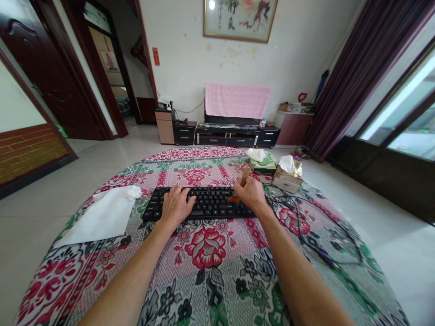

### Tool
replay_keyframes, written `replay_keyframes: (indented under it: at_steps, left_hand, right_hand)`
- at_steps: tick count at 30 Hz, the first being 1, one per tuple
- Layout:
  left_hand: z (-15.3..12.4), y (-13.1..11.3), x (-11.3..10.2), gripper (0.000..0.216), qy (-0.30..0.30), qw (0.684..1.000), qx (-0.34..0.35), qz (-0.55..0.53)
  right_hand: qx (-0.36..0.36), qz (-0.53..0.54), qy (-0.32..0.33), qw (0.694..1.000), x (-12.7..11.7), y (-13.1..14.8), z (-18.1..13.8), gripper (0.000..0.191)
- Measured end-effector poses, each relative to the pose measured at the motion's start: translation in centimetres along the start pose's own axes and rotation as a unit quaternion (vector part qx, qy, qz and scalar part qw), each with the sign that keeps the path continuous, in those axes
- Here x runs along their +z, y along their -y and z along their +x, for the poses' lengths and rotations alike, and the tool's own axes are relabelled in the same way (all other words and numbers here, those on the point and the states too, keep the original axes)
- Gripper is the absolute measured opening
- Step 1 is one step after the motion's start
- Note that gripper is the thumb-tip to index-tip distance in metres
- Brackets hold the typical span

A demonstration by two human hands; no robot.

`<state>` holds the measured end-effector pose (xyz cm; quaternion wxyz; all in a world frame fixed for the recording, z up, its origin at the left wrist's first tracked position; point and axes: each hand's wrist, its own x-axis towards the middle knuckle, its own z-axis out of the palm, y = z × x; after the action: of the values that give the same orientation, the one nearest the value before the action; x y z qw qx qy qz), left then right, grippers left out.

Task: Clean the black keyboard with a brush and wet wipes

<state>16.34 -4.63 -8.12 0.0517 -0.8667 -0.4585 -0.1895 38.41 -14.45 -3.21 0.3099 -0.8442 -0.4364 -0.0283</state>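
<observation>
A black keyboard (207, 202) lies across the middle of a round table with a floral cloth (210, 271). My left hand (176, 204) rests flat on the keyboard's left half, fingers spread. My right hand (250, 192) is closed around a small brush (240, 183) with a wooden handle. The brush's orange bristle end touches the keys at the keyboard's right part. The keyboard's black cable (306, 226) loops over the cloth to the right.
A white cloth (103, 217) lies to the left of the keyboard. Behind the keyboard, at the right, stand a green tissue pack (265, 162) and a tissue box (287, 177). Beyond the table are a TV stand (234, 135) and a pink-covered TV.
</observation>
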Motion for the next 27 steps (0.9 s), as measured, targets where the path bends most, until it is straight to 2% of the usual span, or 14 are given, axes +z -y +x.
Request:
replay_keyframes:
  at_steps: [2, 4, 6, 8, 10, 15, 18, 23, 27]
  left_hand:
    - [0.0, 0.0, 0.0, 0.039, 0.002, 1.000, -0.001, 0.001]
    - [0.1, 0.0, 0.0, 0.039, 0.005, 1.000, -0.004, 0.002]
    - [0.1, 0.0, 0.1, 0.040, 0.003, 1.000, -0.004, 0.000]
    - [0.0, 0.0, 0.1, 0.040, -0.001, 1.000, -0.001, -0.005]
    - [0.0, 0.0, 0.1, 0.040, -0.004, 1.000, 0.001, -0.008]
    - [0.0, 0.1, 0.2, 0.039, -0.006, 1.000, 0.000, -0.004]
    - [0.1, 0.1, 0.3, 0.039, -0.008, 1.000, 0.000, -0.004]
    - [0.0, 0.1, 0.2, 0.039, -0.007, 1.000, 0.002, -0.004]
    - [0.0, 0.1, 0.1, 0.037, -0.010, 1.000, 0.004, -0.010]
  right_hand:
    - [0.010, 0.006, -0.018, 1.000, -0.6, -0.6, 0.3, 0.023]
    - [-0.011, 0.069, -0.009, 0.998, -0.8, -0.5, 0.3, 0.023]
    - [-0.054, 0.138, 0.040, 0.988, -0.4, 0.1, -0.1, 0.024]
    - [-0.086, 0.154, 0.084, 0.981, 0.1, 0.6, -0.4, 0.024]
    - [-0.075, 0.105, 0.089, 0.988, 0.3, 0.5, -0.4, 0.023]
    - [0.025, -0.053, 0.012, 0.998, -1.4, -2.1, 0.9, 0.026]
    - [0.046, -0.055, -0.015, 0.997, -2.2, -2.8, 1.2, 0.028]
    - [-0.013, -0.003, 0.008, 1.000, -1.3, -1.9, 0.8, 0.032]
    - [0.053, -0.080, 0.001, 0.995, -2.0, -2.8, 1.1, 0.034]
